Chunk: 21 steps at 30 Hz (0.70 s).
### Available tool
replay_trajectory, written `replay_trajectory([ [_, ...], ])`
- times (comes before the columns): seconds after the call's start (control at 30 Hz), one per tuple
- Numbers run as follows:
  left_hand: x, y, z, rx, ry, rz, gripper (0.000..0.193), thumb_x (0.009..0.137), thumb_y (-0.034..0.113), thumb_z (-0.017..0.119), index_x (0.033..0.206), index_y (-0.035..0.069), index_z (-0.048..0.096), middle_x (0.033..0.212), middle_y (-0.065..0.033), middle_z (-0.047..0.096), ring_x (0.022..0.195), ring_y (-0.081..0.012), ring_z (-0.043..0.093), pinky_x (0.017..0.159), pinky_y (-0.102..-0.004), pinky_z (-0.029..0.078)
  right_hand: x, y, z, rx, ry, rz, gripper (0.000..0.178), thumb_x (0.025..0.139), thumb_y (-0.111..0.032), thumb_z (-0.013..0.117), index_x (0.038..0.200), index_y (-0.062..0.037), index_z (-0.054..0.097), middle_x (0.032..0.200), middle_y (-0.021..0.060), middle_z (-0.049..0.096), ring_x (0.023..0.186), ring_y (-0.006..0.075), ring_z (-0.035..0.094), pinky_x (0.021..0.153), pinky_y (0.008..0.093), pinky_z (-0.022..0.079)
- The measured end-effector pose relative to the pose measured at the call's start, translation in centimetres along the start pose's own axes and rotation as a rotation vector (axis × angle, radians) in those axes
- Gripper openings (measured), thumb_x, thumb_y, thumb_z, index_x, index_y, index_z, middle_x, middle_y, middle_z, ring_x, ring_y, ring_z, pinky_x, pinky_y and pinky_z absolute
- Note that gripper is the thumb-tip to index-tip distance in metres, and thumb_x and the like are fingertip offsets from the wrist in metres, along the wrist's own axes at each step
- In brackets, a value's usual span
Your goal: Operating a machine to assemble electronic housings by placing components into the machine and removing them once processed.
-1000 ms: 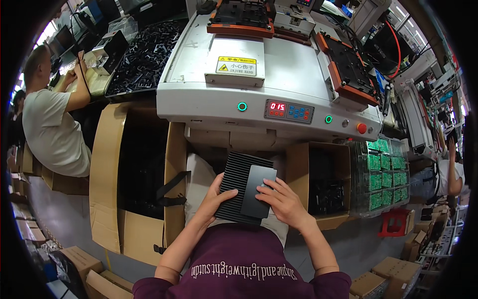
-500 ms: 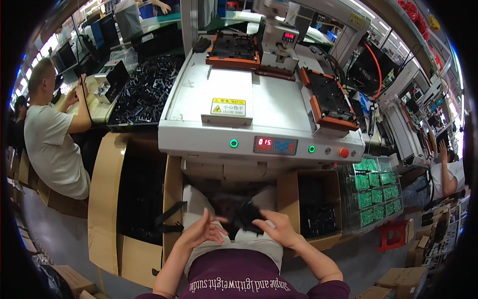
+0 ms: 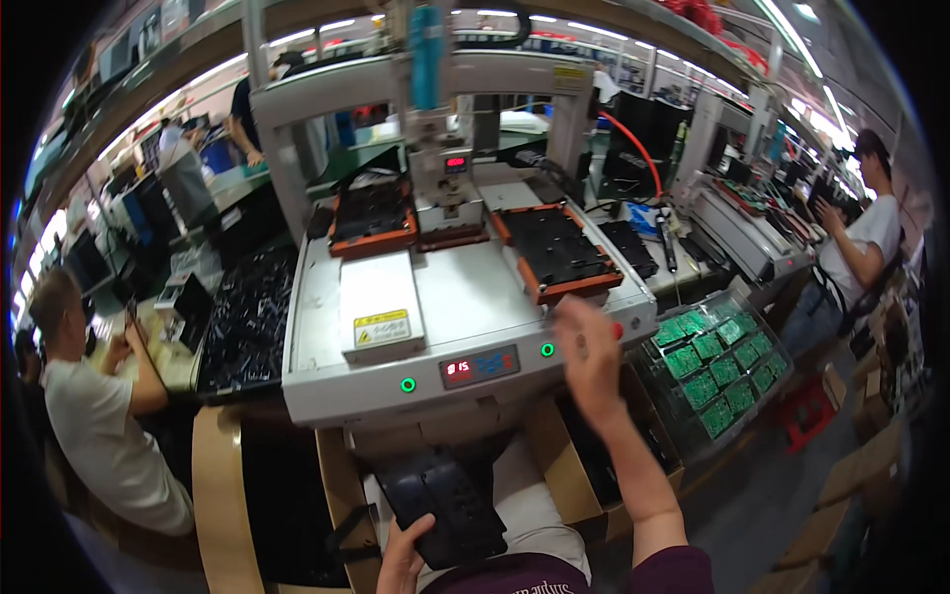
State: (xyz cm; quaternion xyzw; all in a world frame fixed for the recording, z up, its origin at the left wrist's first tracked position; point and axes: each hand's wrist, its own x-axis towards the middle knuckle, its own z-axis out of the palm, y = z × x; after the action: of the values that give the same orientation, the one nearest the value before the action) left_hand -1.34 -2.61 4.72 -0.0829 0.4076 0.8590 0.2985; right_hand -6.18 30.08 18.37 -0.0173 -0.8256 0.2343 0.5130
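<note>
Over my lap, my left hand (image 3: 404, 549) grips a black plastic housing (image 3: 450, 505) by its near left edge, the thumb lying on its face. My right hand (image 3: 591, 361) is raised at the front right edge of a white bench machine (image 3: 465, 312). It is close to the near end of an orange-framed fixture (image 3: 559, 247) and partly in front of a red push button (image 3: 617, 331). Motion smears its fingers, so I cannot tell whether it touches anything. Black parts lie in that fixture.
A second orange-framed fixture (image 3: 374, 220) stands at the machine's back left. Left of the machine is a heap of black parts (image 3: 247, 327). Cardboard boxes (image 3: 220, 495) flank my legs. Green circuit boards (image 3: 708, 346) fill a clear tray at right. People (image 3: 104, 426) sit on both sides.
My right hand has left my lap and risen to the machine's right front. My left hand now holds the black housing. The view has tilted up, and the right fixture sits further forward on the machine.
</note>
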Motion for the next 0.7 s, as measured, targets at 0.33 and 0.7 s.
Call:
replay_trajectory([
  [0.33, -1.4, -0.1, 1.8, 0.102, 0.155, -0.128, 0.064, 0.075, -0.004, 0.07, 0.134, 0.002, 0.046, 0.122, -0.0127, 0.059, 0.112, -0.0268, 0.058, 0.094, -0.0363, 0.05, 6.9, 16.4, -0.3, 0.103, -0.095, 0.535, 0.037, 0.094, -0.03, 0.047, 0.108, 0.0009, 0.063, 0.097, 0.0186, 0.067, 0.095, 0.0313, 0.064, 0.081, 0.0362, 0.048],
  [0.7, -0.7, -0.9, 2.9, 0.204, 0.117, -0.156, 0.061, 0.077, 0.0, 0.07, 0.133, 0.003, 0.047, 0.121, -0.0095, 0.059, 0.111, -0.0245, 0.058, 0.095, -0.0345, 0.049, 14.5, 15.2, 0.8, 0.373, -0.316, 0.731, 0.037, 0.076, -0.033, 0.076, 0.074, 0.0019, 0.065, 0.07, 0.0048, 0.063, 0.067, 0.0149, 0.06, 0.068, 0.0296, 0.047],
])
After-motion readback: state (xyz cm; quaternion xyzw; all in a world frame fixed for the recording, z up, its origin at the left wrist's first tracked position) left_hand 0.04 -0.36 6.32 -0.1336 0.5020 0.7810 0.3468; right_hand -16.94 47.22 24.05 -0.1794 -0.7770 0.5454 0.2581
